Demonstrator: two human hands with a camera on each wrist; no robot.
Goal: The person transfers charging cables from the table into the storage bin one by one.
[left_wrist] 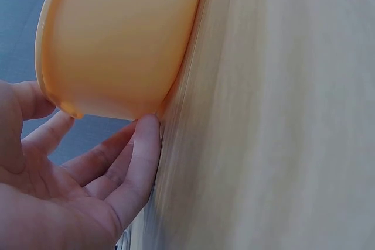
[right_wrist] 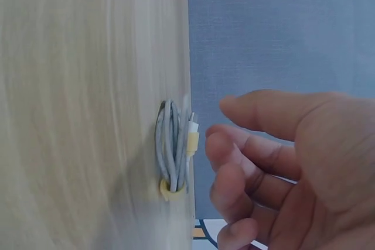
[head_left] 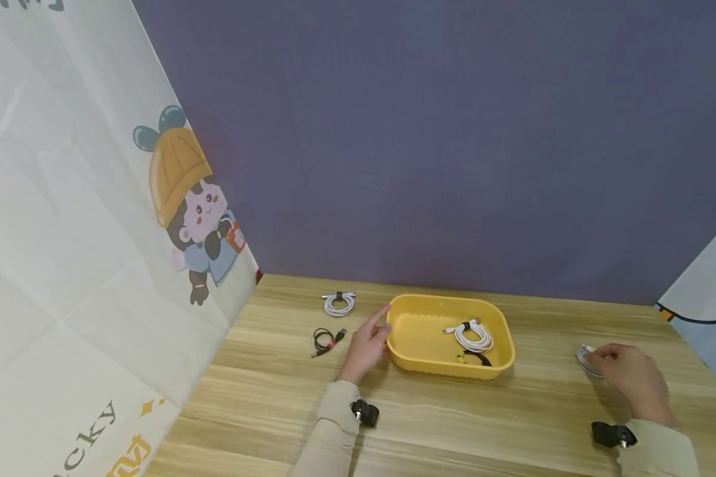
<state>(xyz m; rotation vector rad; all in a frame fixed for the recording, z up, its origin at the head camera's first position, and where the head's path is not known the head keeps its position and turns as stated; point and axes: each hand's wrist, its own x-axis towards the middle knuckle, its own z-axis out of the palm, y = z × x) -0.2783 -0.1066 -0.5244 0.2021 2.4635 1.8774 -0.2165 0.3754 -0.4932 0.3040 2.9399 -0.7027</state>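
Left grip against yellow tray

The head view looks forward and down from above the near edge of the bench, facing the purple back wall, far enough off to take in both forearms, the yellow tray and the cables around it. The left wrist view sits just behind the left hand, very near, turned on its side so the bench runs upright; it shares the tray and the hand with the head view. The right wrist view, also turned sideways and close, looks past the right hand at a coiled grey cable, which the head view shows at far right
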